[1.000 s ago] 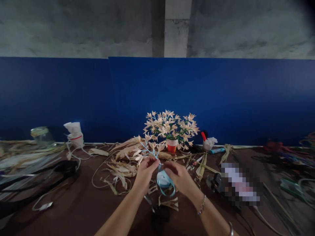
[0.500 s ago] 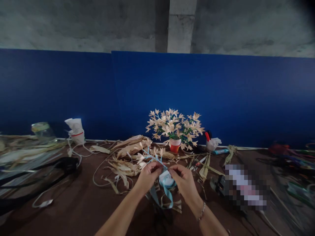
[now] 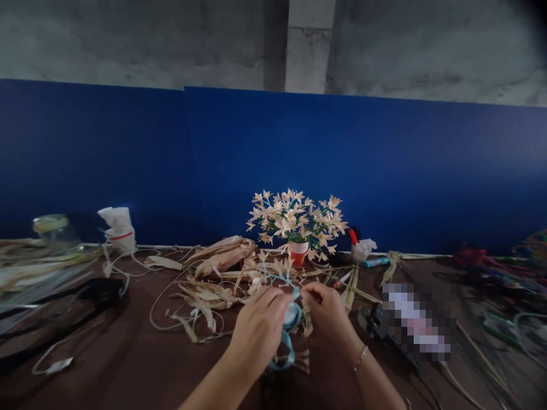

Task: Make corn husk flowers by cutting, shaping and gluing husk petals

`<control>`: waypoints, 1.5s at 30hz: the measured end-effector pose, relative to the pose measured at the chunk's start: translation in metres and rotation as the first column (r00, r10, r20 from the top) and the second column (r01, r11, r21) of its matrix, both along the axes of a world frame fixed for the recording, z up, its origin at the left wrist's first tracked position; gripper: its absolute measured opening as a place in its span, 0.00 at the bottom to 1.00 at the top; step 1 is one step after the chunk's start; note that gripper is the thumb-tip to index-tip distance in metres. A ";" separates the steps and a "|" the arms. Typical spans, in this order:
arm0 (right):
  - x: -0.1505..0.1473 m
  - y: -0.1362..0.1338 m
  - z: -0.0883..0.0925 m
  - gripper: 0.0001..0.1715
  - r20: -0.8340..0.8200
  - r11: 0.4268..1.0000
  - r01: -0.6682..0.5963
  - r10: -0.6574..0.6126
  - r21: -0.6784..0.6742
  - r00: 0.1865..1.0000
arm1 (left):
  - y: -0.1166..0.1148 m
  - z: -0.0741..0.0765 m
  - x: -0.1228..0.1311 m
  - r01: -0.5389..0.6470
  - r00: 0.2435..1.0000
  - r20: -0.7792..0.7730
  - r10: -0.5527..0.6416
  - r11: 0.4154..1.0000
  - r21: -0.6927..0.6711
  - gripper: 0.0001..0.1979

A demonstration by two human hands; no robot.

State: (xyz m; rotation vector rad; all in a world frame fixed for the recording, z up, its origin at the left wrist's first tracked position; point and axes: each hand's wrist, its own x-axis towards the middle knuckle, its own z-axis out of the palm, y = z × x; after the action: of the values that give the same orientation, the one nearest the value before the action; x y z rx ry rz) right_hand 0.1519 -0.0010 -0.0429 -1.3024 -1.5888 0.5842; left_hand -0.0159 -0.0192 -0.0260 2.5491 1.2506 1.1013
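My left hand [image 3: 260,327] is closed around the stem of a small sprig of pale husk flowers [image 3: 273,270] wrapped in light blue ribbon. My right hand [image 3: 327,312] pinches the ribbon beside it, with a bracelet on the wrist. Between the two hands sits a roll of light blue ribbon [image 3: 291,314], and a loose tail of it hangs down below my fingers. Both hands are over the brown table [image 3: 128,364], in front of a red cup of finished husk flowers [image 3: 298,223].
Dried husk strips [image 3: 213,273] lie heaped left of my hands. A white cup [image 3: 117,229] and a glass jar [image 3: 53,230] stand at far left, with black cords [image 3: 85,293]. A blurred-out item [image 3: 414,327] and tangled wires [image 3: 499,273] lie right. A blue board [image 3: 384,171] backs the table.
My left hand has turned over the sprig and now covers more of the ribbon roll. The flower sprig has shifted right and tilted lower between my hands. The view swung slightly.
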 end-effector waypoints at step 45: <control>-0.062 -0.059 -0.009 0.20 0.771 0.916 -0.075 0.373 -0.393 0.517 | 0.054 -0.023 -0.052 0.581 0.506 0.721 0.475 0.430 -0.691 0.12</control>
State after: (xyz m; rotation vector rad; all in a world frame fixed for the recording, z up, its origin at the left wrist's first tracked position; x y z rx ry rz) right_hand 0.0903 -0.0605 -0.0517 -1.7773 -2.5915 0.3720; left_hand -0.0682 0.0345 -0.0493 0.8572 0.9307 0.9857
